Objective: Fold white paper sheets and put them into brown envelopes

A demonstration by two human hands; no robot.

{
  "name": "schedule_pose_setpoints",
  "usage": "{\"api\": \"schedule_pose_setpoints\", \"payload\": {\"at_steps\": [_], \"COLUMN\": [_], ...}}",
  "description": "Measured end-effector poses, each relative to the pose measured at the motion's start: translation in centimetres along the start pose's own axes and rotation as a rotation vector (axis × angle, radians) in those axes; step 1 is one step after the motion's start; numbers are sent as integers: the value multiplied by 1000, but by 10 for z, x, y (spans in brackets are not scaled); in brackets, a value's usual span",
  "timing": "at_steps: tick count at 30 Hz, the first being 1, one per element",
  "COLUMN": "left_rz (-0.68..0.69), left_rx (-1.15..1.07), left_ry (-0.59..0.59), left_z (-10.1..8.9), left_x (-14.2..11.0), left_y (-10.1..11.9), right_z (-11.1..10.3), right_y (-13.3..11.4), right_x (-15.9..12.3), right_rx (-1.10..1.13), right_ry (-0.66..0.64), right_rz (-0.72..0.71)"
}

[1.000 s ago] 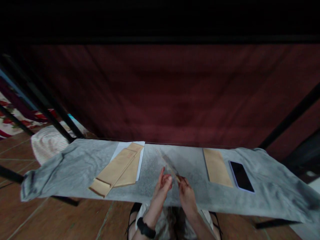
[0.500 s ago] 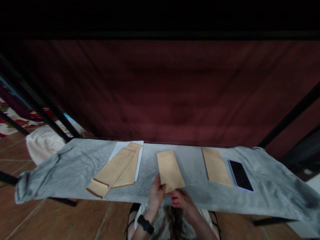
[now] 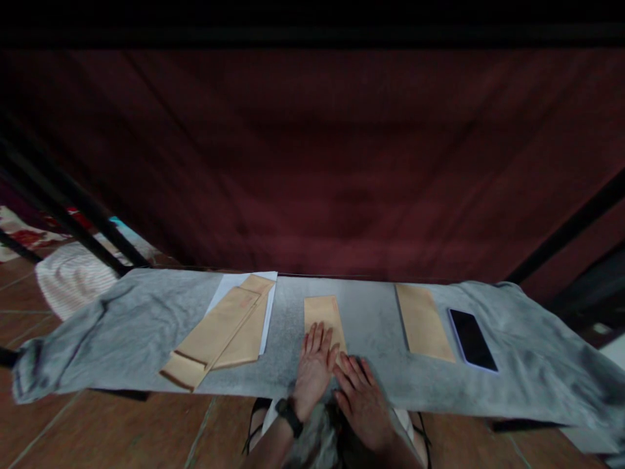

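A brown paper envelope lies flat in the middle of the grey cloth that covers the table. My left hand, with a black watch on the wrist, rests open and flat on the near half of that envelope. Beside it my right hand lies open too, fingers stretched out, pressing on the envelope's near right corner and the cloth.
A pile of brown envelopes on a white sheet lies to the left. To the right are another brown envelope and a dark phone. A dark red curtain hangs behind; a tiled floor is below.
The envelope, held tilted up a second ago, was laid flat on the cloth. Both hands then spread open and now press down on its near end.
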State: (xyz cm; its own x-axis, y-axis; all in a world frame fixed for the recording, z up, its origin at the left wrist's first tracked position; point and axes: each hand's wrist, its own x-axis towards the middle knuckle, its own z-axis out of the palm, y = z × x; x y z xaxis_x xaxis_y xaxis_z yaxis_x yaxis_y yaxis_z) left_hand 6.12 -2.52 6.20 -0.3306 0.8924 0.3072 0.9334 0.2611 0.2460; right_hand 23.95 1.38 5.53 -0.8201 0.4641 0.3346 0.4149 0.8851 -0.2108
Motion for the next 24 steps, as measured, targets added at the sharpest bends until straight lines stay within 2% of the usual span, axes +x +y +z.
{"api": "schedule_pose_setpoints", "payload": {"at_steps": [4, 8, 11, 16, 24], "left_rz": [51, 25, 36, 106, 284], "left_rx": [61, 76, 63, 41, -15], "left_ry": [-165, -209, -224, -244, -238], "left_z": [17, 26, 29, 31, 21], "left_x": [49, 88, 104, 106, 70], "left_y": [-6, -18, -24, -29, -30], "right_z": [2, 1, 2, 8, 10], "right_y": [0, 1, 1, 4, 4], "right_x": [1, -1, -1, -2, -1], "right_rx": [-4, -15, -41, -82, -51], "right_ry": [19, 38, 54, 79, 99], "right_rz": [-5, -12, -37, -55, -39]}}
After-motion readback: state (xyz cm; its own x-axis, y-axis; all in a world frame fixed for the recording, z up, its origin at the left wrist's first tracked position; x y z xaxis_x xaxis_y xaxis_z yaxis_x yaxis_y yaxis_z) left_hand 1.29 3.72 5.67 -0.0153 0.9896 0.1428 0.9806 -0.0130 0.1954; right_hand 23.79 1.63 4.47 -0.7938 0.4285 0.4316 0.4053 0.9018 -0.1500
